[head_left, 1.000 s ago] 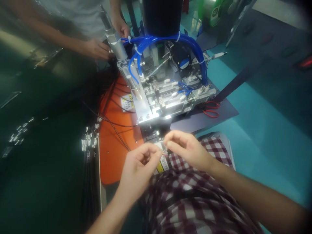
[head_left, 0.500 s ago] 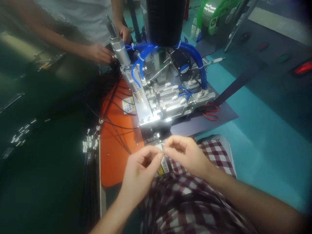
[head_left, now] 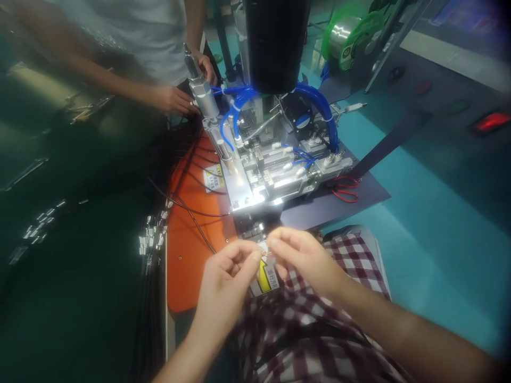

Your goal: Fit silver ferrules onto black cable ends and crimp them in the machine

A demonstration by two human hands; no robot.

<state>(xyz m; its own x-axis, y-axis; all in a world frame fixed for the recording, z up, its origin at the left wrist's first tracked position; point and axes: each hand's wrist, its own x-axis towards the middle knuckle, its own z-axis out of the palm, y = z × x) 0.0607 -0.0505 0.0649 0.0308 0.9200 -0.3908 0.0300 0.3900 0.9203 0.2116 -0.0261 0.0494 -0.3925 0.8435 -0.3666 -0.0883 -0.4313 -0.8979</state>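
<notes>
My left hand (head_left: 229, 276) is closed, with thumb and forefinger pinched together. Opposite it, my right hand (head_left: 303, 258) is closed in a similar pinch, its fingertips almost meeting the left ones. Tiny thin wires (head_left: 264, 254) show between the two sets of fingertips, too small and blurred to count. A black cable (head_left: 203, 235) runs over the orange board and passes out of sight behind my left hand. Directly beyond my fingers is the dark front block (head_left: 252, 232) of a metal machine. Beneath them a label with a yellow arrow (head_left: 263, 277) is visible.
The machine (head_left: 275, 175) carries blue air tubes (head_left: 319, 98). Black cables with shiny metal ends (head_left: 154, 236) hang by the orange board (head_left: 187, 282). Another person's hand (head_left: 178, 101) works behind the machine's left side. A green wire spool (head_left: 343, 37) stands at the back right.
The view has shifted slightly, so the machine sits a little lower. My hands stay pinched close together, and more of the yellow arrow label shows between them.
</notes>
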